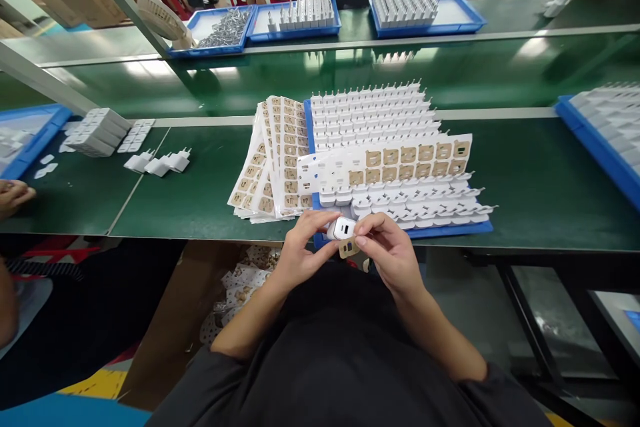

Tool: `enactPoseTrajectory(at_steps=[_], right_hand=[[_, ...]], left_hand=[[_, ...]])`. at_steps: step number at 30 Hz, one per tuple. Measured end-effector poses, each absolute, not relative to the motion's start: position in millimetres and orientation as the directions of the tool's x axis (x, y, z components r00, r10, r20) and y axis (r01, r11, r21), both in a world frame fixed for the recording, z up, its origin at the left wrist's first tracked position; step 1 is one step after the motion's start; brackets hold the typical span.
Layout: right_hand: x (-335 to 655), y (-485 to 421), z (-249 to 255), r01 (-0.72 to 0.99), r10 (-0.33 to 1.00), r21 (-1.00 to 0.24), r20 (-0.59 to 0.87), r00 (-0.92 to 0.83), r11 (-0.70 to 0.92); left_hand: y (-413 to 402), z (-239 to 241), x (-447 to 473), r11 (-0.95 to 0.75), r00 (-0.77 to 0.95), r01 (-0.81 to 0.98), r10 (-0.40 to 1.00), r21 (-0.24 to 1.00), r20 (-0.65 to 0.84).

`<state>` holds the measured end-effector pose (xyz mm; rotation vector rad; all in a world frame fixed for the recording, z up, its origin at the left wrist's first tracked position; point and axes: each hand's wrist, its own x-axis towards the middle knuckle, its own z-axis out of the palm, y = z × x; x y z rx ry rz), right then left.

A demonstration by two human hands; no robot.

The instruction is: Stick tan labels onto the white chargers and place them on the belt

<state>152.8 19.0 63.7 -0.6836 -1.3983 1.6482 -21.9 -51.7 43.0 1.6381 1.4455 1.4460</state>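
Note:
My left hand (300,250) pinches a white charger plug (341,227) just below the table's front edge. My right hand (387,250) pinches a small tan sticker (349,248) and holds it against the underside of the plug. Both hands touch the plug. Right behind them lies a blue tray (450,229) filled with rows of white plugs. A partly peeled sticker sheet (415,161) with tan labels lies across the tray. A fanned stack of sticker sheets (273,160) rests on the table to the left of the tray.
Loose white plugs (160,162) and a stacked block of plugs (97,131) lie on the green table at left. Blue trays stand at the far left (37,137), the right (595,147) and on the rear belt (295,30). Another person's hand (14,195) rests at the left edge.

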Motion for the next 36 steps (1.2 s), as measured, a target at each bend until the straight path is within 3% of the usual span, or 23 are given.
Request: enactPoseTrajectory(at_steps=[5, 23, 36], right_hand=[[149.1, 21.9, 65.0, -0.226, 0.916, -0.974, 0.099, -0.39, 0.009], [145.7, 20.4, 68.7, -0.205, 0.92, -0.978, 0.117, -0.374, 0.042], [138.9, 14.6, 70.9, -0.067, 0.926, -0.978, 0.21, -0.314, 0.199]], left_hand=[[-51.4, 39.4, -20.9, -0.361, -0.218, 0.516, 0.822, 0.777, 0.526], [-51.7, 44.1, -19.7, -0.422, -0.195, 0.524, 0.787, 0.74, 0.586], [-51.2, 49.6, -17.6, -0.443, -0.163, 0.63, 0.728, 0.638, 0.666]])
